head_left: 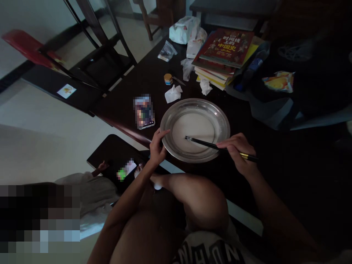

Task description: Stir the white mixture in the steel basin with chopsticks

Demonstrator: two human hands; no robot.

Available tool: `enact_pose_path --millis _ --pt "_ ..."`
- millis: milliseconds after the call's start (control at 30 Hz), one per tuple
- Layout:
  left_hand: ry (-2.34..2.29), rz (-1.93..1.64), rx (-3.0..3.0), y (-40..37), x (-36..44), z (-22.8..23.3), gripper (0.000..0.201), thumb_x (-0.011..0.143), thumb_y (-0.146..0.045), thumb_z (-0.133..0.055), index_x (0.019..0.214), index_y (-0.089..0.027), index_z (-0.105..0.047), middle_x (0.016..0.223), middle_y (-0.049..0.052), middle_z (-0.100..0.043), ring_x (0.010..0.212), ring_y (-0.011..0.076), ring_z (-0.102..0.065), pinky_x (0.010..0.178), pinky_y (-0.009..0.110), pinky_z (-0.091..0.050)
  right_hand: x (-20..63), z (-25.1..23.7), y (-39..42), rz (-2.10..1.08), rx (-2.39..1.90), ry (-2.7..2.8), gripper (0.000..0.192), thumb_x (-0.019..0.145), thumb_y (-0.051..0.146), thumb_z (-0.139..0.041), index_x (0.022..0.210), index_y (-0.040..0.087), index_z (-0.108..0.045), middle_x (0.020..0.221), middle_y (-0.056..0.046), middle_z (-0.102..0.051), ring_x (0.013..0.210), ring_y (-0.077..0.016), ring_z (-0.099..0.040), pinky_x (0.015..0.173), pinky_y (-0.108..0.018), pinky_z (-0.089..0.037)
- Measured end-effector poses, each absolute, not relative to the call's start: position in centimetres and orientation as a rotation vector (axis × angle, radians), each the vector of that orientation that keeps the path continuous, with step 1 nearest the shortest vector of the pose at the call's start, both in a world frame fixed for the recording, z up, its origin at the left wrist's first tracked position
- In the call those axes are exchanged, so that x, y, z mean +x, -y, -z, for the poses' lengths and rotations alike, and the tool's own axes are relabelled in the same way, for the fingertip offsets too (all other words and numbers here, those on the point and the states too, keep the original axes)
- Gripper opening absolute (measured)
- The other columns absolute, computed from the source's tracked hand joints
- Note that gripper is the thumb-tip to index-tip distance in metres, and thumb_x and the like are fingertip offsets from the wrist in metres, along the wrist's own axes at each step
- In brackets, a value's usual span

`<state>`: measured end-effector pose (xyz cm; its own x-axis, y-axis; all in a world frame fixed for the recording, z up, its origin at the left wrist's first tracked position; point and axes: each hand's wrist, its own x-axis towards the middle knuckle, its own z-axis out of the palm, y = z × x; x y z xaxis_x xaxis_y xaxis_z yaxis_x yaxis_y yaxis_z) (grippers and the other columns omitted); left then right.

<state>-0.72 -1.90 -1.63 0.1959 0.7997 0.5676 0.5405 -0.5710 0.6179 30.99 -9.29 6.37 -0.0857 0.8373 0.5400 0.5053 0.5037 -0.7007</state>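
Head view, from where I stand: the left hand [158,147] pinches the rim of a metal bowl [189,158] by the near edge of the table [121,106]. The right hand [242,154] grips black chopsticks [203,143], tips in the bowl's white liquid [192,124].

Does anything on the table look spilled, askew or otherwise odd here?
Mildly untidy: two crumpled white tissues lie loose near the metal basin, and the book stack sits unevenly, edges misaligned. No spill shows, though the dark table could hide one.

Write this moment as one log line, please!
left hand: holding metal basin; right hand: holding black utensil; tip: at whitish contents, contact unclear; phone: beside basin
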Motion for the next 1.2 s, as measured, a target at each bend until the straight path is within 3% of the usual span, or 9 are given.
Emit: enact_pose_path --millis 733,1200 --pt "-1.271 -1.305 2.182 1.84 -0.73 1.75 0.047 0.102 -0.054 -0.045 0.129 -0.021 -0.063 0.132 0.014 -0.066 0.123 0.0267 -0.065 0.1 0.044 -0.056 30.97 -6.36 9.27 -0.42 -1.108 1.786 0.025 0.101 0.024 -0.054 0.101 0.032 -0.078 0.097 0.002 -0.083 0.086 -0.0193 -0.074 0.079 -0.041 -0.051" --pt "-1.206 -1.366 2.201 1.88 -0.67 1.61 0.04 0.102 -0.046 -0.047 0.132 -0.022 -0.062 0.13 0.013 -0.067 0.125 0.0263 -0.064 0.102 0.044 -0.055 31.09 -6.28 9.31 -0.381 -1.132 1.684 0.029 0.103 0.022 -0.05 0.101 0.032 -0.078 0.091 0.001 -0.082 0.082 -0.0206 -0.071 0.077 -0.042 -0.051"
